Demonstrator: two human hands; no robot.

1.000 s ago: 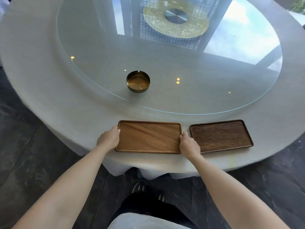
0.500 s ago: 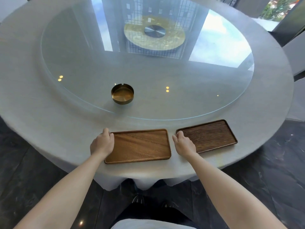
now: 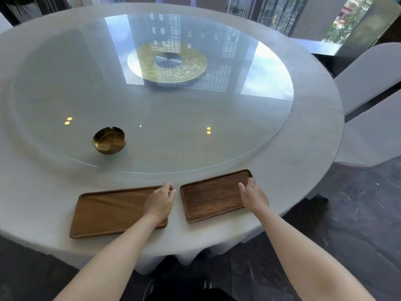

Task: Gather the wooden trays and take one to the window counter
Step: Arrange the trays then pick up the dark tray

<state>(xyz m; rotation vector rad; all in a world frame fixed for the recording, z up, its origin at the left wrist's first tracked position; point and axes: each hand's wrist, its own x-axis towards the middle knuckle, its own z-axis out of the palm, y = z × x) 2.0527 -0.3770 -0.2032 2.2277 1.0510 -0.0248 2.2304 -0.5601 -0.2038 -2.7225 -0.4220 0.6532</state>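
Observation:
Two wooden trays lie flat side by side at the near edge of the round table. The lighter tray [image 3: 112, 211] is on the left and the darker tray [image 3: 212, 196] on the right. My left hand [image 3: 159, 202] hovers over the lighter tray's right end, by the gap between the trays, with its fingers loosely curled and nothing in them. My right hand [image 3: 252, 195] is at the darker tray's right end. Its thumb is over the tray and its fingers are at the far right corner, spread apart.
A brass bowl-shaped ashtray [image 3: 109, 140] stands on the glass turntable [image 3: 195, 127] of the white-clothed table [image 3: 32, 192]. White-covered chairs [image 3: 368, 83] stand close at the right. Windows run along the back, and the floor [image 3: 358, 224] is dark stone.
Both hands have left the ends of the lighter tray and moved right. The left hand is now at its right end and the right hand at the darker tray's right end. The view has shifted right.

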